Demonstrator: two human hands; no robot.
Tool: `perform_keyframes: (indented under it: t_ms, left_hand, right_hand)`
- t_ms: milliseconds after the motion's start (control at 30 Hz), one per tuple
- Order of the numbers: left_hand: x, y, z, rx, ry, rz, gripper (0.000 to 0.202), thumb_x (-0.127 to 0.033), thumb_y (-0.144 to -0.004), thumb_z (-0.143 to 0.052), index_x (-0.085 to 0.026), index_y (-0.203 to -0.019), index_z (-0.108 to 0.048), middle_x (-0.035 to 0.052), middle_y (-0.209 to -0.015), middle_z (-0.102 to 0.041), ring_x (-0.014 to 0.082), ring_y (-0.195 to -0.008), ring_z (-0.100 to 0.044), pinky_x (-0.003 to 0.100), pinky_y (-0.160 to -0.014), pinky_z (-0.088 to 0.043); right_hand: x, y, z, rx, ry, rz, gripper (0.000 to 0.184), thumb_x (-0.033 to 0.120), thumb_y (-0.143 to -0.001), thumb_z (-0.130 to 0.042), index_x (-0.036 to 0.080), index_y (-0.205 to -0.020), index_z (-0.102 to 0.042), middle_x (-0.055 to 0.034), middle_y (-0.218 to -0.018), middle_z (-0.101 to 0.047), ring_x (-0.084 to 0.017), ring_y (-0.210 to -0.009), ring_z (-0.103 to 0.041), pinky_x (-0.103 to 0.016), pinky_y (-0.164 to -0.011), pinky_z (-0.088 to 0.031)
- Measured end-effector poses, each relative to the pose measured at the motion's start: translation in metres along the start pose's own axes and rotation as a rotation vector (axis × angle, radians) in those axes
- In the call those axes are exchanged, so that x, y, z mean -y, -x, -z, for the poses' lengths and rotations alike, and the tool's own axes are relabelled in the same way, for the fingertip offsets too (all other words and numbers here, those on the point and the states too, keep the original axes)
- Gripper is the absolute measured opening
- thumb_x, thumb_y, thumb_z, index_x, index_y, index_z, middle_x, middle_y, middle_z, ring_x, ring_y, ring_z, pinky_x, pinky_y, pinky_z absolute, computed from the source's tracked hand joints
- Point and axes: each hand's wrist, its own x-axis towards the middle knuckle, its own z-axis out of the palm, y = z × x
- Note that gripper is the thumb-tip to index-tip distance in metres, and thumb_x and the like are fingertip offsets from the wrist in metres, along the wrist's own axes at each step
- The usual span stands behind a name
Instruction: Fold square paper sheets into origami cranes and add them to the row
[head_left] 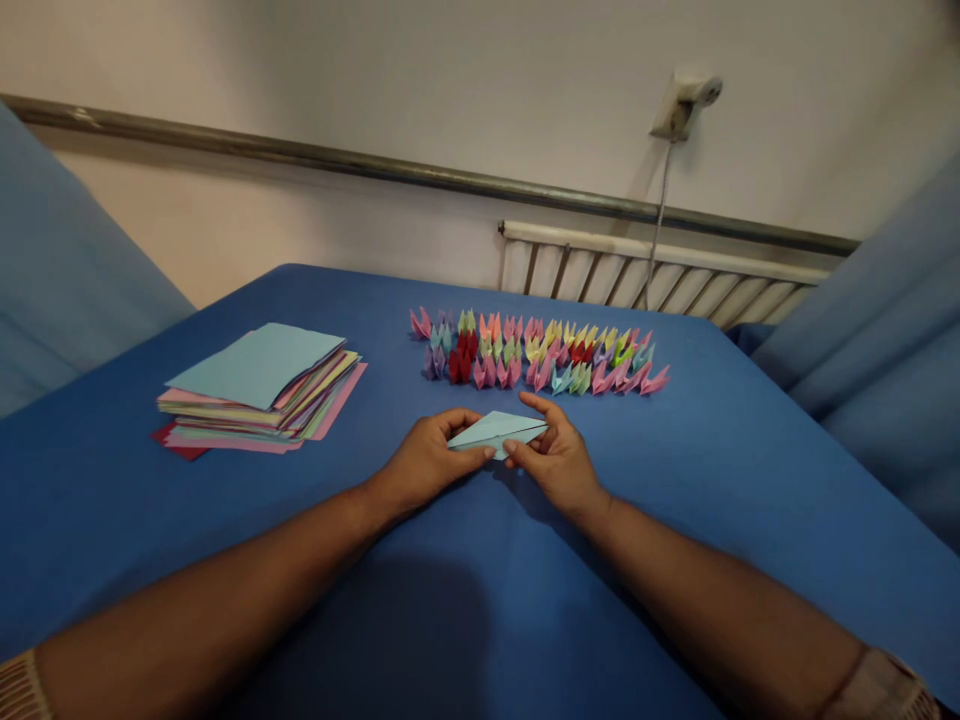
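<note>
A light blue piece of folded origami paper (496, 430), shaped like a long flat diamond, is held between both hands just above the table. My left hand (431, 455) pinches its left end, the thumb along the near edge and the fingers behind. At the opposite end, my right hand (559, 455) grips the paper with its thumb near the lower middle; the index finger sticks up and away. Some fingertips are hidden behind the paper. Beyond the hands stand rows of small folded paper cranes (510, 372) in pink, red, yellow, green, blue and purple.
To the left lies a thick, uneven stack of coloured paper sheets (255, 368), light blue on top. A blue cover spans the table (750, 480). Behind it are a radiator (570, 240), a wall pipe (375, 170) and a plugged-in socket (675, 108). Blue curtains (900, 330) hang at both sides.
</note>
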Motion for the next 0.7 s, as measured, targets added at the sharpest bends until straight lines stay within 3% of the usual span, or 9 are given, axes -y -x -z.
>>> perform_keyframes:
  t_ms: [233, 533, 700]
  left_hand:
    - [0.0034, -0.0014, -0.0001, -0.006, -0.027, 0.016, 0.029, -0.037, -0.067, -0.072, -0.015, -0.085, -0.066, 0.0010, -0.078, -0.067, 0.0156, -0.071, -0.060, 0.026, -0.066, -0.045]
    - [0.0010, 0.0000, -0.0026, 0.031, 0.046, -0.001, 0.035, -0.037, -0.065, -0.076, -0.016, -0.090, -0.066, 0.0018, -0.083, -0.068, 0.0155, -0.075, -0.059, 0.026, -0.069, -0.045]
    - [0.0078, -0.0022, -0.0003, 0.025, 0.057, 0.064, 0.027, -0.039, -0.068, -0.072, -0.015, -0.074, -0.063, -0.0029, -0.063, -0.060, 0.0108, -0.059, -0.051, 0.021, -0.055, -0.037]
  right_hand:
    - [-0.0028, 0.0009, -0.0005, 0.035, 0.010, -0.002, 0.071, 0.029, -0.066, -0.078, 0.020, -0.128, -0.044, 0.0060, -0.066, -0.063, -0.009, -0.050, -0.057, -0.024, -0.053, -0.049]
    - [-0.0053, 0.0003, 0.0013, 0.041, 0.010, 0.002, 0.069, 0.027, -0.067, -0.076, 0.018, -0.128, -0.043, 0.0046, -0.068, -0.064, -0.010, -0.053, -0.058, -0.023, -0.053, -0.050]
    - [-0.0051, 0.0007, 0.0009, 0.021, 0.041, -0.008, 0.069, 0.027, -0.068, -0.076, 0.019, -0.129, -0.043, 0.0047, -0.069, -0.064, -0.009, -0.051, -0.058, -0.024, -0.053, -0.049]
